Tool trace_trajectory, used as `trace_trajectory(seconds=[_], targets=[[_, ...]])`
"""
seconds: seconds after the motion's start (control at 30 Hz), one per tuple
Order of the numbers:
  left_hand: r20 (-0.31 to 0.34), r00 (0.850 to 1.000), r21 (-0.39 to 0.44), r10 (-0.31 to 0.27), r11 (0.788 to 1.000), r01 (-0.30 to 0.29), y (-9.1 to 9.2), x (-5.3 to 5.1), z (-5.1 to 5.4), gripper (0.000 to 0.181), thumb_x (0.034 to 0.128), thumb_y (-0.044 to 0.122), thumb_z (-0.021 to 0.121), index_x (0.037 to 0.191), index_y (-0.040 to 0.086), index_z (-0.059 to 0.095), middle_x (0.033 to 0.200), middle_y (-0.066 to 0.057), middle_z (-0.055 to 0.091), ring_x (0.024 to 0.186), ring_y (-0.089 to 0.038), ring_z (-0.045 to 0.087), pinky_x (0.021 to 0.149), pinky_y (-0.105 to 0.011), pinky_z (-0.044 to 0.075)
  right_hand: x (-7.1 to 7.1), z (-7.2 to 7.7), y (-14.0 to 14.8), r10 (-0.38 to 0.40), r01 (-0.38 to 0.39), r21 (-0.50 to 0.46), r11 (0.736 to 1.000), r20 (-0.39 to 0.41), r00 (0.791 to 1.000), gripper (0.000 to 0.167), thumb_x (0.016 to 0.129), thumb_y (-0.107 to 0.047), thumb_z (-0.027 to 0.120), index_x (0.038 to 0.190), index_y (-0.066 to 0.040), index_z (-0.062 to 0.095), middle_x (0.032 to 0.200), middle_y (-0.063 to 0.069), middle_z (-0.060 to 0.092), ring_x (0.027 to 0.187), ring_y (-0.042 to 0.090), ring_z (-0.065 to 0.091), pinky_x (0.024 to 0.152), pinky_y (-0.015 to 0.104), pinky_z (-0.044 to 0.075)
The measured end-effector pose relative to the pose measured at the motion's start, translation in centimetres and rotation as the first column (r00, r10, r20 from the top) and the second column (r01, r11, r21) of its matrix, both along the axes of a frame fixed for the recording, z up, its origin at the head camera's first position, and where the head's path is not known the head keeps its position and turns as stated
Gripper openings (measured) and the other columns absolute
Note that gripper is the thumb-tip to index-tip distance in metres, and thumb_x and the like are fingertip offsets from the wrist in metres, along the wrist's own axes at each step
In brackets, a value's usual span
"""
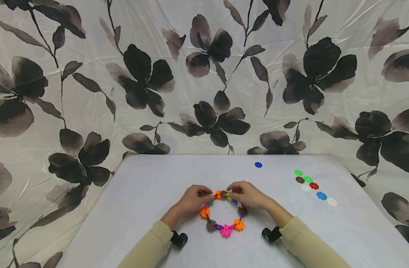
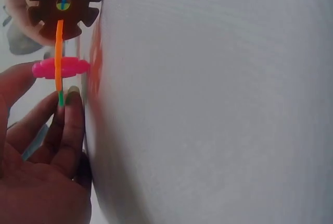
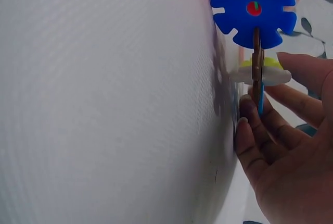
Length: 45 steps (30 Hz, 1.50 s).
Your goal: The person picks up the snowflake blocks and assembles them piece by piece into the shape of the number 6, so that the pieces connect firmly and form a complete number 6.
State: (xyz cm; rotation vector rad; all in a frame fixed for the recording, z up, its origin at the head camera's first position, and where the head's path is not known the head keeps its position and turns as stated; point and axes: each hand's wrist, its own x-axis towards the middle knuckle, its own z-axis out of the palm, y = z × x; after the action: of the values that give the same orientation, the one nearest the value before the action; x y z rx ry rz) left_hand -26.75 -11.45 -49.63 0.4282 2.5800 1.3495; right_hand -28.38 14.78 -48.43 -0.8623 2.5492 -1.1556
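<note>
A ring of interlocking flower-shaped plastic discs [image 1: 226, 230] lies on the white table in the head view, with pink, orange, brown, purple, blue and green pieces. My left hand [image 1: 195, 198] pinches its far left part, beside an orange disc [image 1: 218, 194]. At the far right part, my right hand [image 1: 249, 194] grips the ring near a brown disc [image 1: 224, 194]. The left wrist view shows a pink disc [image 2: 73, 67] edge-on by the thumb. A blue disc [image 3: 254, 10] faces the right wrist view, above my fingers. Fingers hide some of the pieces.
Loose discs lie at the right of the table, among them a red disc [image 1: 314, 185], a light blue disc [image 1: 322, 195] and a white disc [image 1: 332, 201]. A dark blue disc [image 1: 258, 165] sits near the far edge. Behind hangs a flowered cloth [image 1: 211, 85].
</note>
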Motion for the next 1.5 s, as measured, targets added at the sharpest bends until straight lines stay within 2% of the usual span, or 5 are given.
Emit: trace_trajectory(seconds=[0.2,0.43,0.93,1.27,1.5], targets=[[0.019,1.000,-0.016,-0.014,1.000,0.014,-0.4,-0.1,0.2,0.025,0.0959,0.026,0.073,0.113,0.008,0.074,0.099,0.000,0.069,0.090,-0.016,0.060,0.085,-0.034,0.052,-0.4,-0.2,0.6,-0.018,0.018,0.015,1.000,0.023,1.000,0.027,0.104,-0.022,0.060,0.122,-0.005,0.070,0.108,0.003,0.070,0.099,0.019,0.062,0.091,0.042,0.051],[0.023,0.999,0.011,-0.034,0.999,0.034,-0.5,0.0,0.3,0.022,0.0963,0.025,0.073,0.110,0.007,0.076,0.097,0.000,0.069,0.087,-0.016,0.060,0.082,-0.033,0.051,-0.6,-0.3,1.2,0.006,-0.006,0.003,1.000,0.016,1.000,0.024,0.102,-0.019,0.063,0.117,-0.003,0.072,0.108,0.004,0.071,0.095,0.016,0.061,0.088,0.036,0.051],[0.005,1.000,0.010,0.008,1.000,-0.008,-0.6,0.2,-0.3,0.016,0.0945,0.024,0.075,0.101,0.010,0.077,0.090,0.001,0.068,0.081,-0.017,0.058,0.076,-0.032,0.050,-0.5,-0.3,2.3,0.000,0.000,0.012,1.000,0.008,1.000,0.021,0.098,-0.018,0.068,0.111,-0.001,0.074,0.099,0.002,0.071,0.086,0.015,0.058,0.080,0.029,0.050],[0.020,0.999,0.001,0.042,0.999,-0.042,-0.5,0.2,-0.3,0.015,0.0949,0.024,0.075,0.103,0.011,0.076,0.090,0.001,0.066,0.083,-0.019,0.056,0.076,-0.033,0.049,-0.4,-0.2,2.9,-0.022,0.021,0.044,0.999,0.009,1.000,0.019,0.097,-0.018,0.070,0.108,-0.003,0.075,0.095,0.000,0.070,0.082,0.014,0.055,0.074,0.027,0.048],[0.030,0.999,0.002,0.042,0.999,-0.043,-0.5,0.2,-0.1,0.018,0.0959,0.024,0.074,0.105,0.009,0.076,0.092,0.000,0.067,0.084,-0.018,0.057,0.076,-0.031,0.049,-0.4,-0.2,3.3,-0.025,0.024,0.033,0.999,0.014,1.000,0.020,0.095,-0.019,0.072,0.106,-0.002,0.075,0.091,0.000,0.069,0.081,0.015,0.055,0.073,0.027,0.048]])
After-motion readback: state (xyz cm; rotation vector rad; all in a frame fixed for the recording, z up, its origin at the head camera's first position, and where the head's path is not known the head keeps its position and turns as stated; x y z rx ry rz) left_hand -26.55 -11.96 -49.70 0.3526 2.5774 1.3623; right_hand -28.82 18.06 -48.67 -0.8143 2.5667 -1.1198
